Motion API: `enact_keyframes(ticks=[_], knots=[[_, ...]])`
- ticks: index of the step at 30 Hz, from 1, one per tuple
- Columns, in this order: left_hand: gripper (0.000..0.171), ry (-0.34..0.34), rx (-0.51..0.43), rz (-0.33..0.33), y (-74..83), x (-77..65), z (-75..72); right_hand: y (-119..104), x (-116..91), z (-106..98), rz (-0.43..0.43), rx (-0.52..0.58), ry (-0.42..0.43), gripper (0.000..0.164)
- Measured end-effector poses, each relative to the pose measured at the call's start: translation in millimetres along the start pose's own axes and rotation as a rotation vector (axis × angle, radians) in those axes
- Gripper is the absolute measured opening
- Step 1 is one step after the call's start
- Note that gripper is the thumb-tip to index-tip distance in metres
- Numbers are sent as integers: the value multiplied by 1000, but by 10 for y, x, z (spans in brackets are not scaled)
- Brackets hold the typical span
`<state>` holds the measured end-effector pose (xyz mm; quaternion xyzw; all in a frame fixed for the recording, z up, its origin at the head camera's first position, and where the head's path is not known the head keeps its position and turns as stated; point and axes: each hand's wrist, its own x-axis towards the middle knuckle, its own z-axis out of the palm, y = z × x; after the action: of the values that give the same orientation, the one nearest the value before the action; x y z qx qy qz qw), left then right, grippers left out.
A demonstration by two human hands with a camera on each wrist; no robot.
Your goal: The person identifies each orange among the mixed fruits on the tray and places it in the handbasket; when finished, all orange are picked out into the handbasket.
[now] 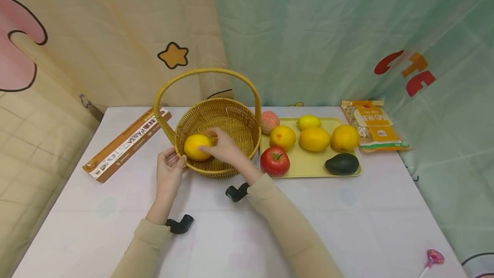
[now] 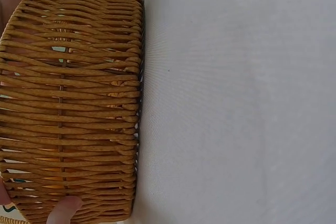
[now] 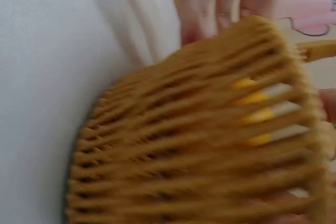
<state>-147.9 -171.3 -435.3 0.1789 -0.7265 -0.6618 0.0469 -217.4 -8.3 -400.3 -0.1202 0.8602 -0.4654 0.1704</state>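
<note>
Basket: the woven basket (image 1: 221, 108) sits on the white table (image 1: 216, 243), its tall handle (image 1: 208, 71) arching above it; everything else I place by it.
Yellow fruit: low inside the basket, against or very near its left wall. I can't tell whether its weight rests on the weave.
Right hand: reaching over the basket's near rim, thumb and fingers curved about the fruit (image 1: 196, 147), so this hand (image 1: 225, 149) has hold of it.
Left hand: at the basket's left side, the left hand (image 1: 168, 175) pinches the rim, thumb apart from the fingers only by the weave.
Tray: just right of the basket, the tray (image 1: 305, 164) bears more fruit, a red one (image 1: 275, 161) closest.
Handling well: I'd have the rim held steady without tipping, the fruit resting on the basket's floor before the grip loosens, and the wrist clear of the handle on leaving.
</note>
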Motion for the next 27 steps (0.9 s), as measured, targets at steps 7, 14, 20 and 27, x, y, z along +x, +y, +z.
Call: enact_keyframes(ticks=[7, 14, 20, 27], knots=[[53, 5, -13, 2, -18, -15, -8, 49, -336, -426, -115, 123, 9, 50], [53, 14, -23, 4, -23, -3, -18, 226, -643, -807, -163, 239, 117, 39], [54, 10, -36, -7, -28, 10, -8, 488, -865, -1122, -146, 227, 240, 37], [54, 6, -32, -1, -35, -1, -11, 845, -1082, -1478, -46, 165, 354, 43]])
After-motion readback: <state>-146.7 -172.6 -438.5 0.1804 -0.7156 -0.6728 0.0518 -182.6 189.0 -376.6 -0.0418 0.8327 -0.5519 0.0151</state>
